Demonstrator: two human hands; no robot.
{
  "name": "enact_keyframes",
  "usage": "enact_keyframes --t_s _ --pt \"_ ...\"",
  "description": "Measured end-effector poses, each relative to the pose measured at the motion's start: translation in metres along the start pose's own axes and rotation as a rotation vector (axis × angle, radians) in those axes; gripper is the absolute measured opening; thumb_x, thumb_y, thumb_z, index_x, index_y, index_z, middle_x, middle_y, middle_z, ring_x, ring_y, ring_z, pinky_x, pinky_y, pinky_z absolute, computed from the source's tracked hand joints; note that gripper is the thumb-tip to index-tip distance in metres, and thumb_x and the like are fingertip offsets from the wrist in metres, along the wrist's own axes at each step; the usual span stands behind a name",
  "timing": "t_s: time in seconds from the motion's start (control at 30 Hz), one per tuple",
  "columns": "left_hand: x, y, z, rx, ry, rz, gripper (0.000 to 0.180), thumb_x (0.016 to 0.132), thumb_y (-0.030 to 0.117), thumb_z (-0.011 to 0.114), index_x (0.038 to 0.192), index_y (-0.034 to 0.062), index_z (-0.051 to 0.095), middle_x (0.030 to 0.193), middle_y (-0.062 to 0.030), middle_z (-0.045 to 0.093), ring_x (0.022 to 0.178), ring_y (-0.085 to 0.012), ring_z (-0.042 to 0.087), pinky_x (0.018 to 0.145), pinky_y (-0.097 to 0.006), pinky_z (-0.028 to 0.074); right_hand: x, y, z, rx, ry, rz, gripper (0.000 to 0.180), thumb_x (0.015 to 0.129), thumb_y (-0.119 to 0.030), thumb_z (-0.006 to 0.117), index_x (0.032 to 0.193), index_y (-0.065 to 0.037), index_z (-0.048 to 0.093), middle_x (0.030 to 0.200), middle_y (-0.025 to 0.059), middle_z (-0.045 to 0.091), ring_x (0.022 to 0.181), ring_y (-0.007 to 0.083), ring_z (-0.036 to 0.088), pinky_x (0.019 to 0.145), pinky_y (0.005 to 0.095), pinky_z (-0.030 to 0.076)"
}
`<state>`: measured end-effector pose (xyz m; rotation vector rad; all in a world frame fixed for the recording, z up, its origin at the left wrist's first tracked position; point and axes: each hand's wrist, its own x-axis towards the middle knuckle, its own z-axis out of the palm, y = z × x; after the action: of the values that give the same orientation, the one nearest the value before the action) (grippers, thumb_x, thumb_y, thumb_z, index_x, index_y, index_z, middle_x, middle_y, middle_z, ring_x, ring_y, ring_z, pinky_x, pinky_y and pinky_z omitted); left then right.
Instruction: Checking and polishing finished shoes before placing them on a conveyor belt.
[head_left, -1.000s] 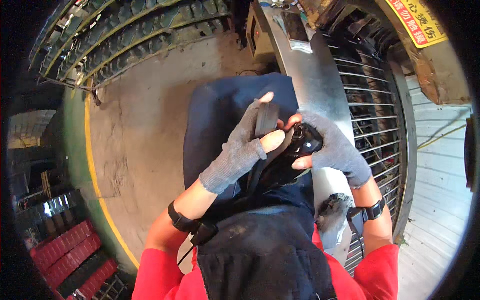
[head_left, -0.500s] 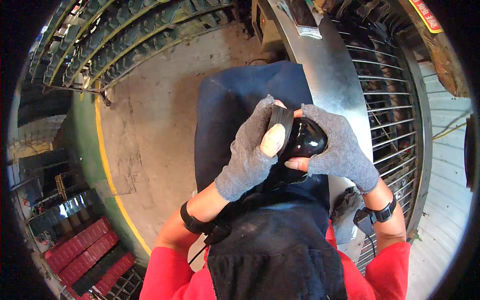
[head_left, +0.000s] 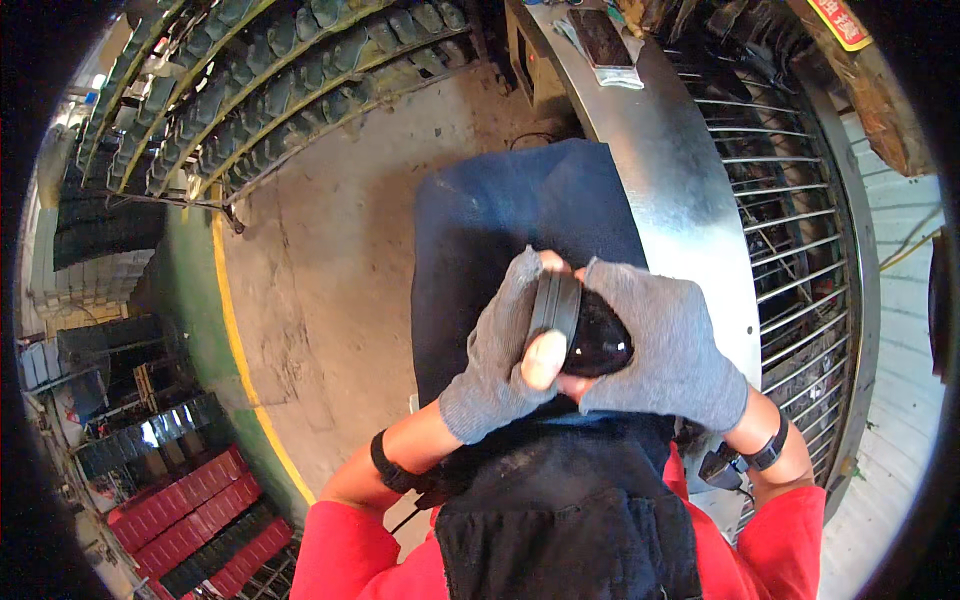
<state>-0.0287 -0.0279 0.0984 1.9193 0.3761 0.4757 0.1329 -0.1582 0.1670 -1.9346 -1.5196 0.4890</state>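
Both hands clasp a glossy black rounded part above a dark blue apron.

Left hand (head_left: 505,350) in a grey fingerless glove: grip clenched on the black ribbed ring (head_left: 556,305) at the part's left end, bare thumb pressed against it; right hand (head_left: 665,350), gloved alike: grip clenched around the glossy black part (head_left: 598,340) from the right; part held over the lap, on the dark blue apron (head_left: 500,215); curved metal bench (head_left: 675,170) just beside it on the right, wire grille (head_left: 790,240) beyond; concrete floor (head_left: 320,280) to the left.
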Motion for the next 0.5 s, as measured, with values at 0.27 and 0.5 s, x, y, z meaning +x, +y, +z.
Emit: enact_keyframes --t_s 0.27,0.5 --pt "0.007 0.034 -0.036 -0.373 -0.219 -0.142 0.067 0.1 0.064 0.051 0.105 -0.0005 0.066 0.107 -0.0137 0.063 0.107 -0.0257 0.059 0.104 -0.04 0.042 -0.024 -0.017 -0.023 0.281 -0.224 0.137 0.102 0.067 -0.061 0.092 0.136 0.002 0.05 0.125 0.0255 0.061 0.114 0.0447 0.065 0.095 0.0491 0.053" --pt "0.012 0.042 -0.018 -0.519 -0.084 -0.12 0.037 0.108 0.028 0.048 0.081 0.0026 0.055 0.084 -0.0082 0.059 0.083 -0.0232 0.054 0.089 -0.039 0.044 -0.023 -0.023 -0.019 0.017 -0.351 -0.01 0.091 0.066 -0.076 0.083 0.108 0.002 0.061 0.087 0.0195 0.062 0.072 0.0396 0.067 0.063 0.0485 0.053"
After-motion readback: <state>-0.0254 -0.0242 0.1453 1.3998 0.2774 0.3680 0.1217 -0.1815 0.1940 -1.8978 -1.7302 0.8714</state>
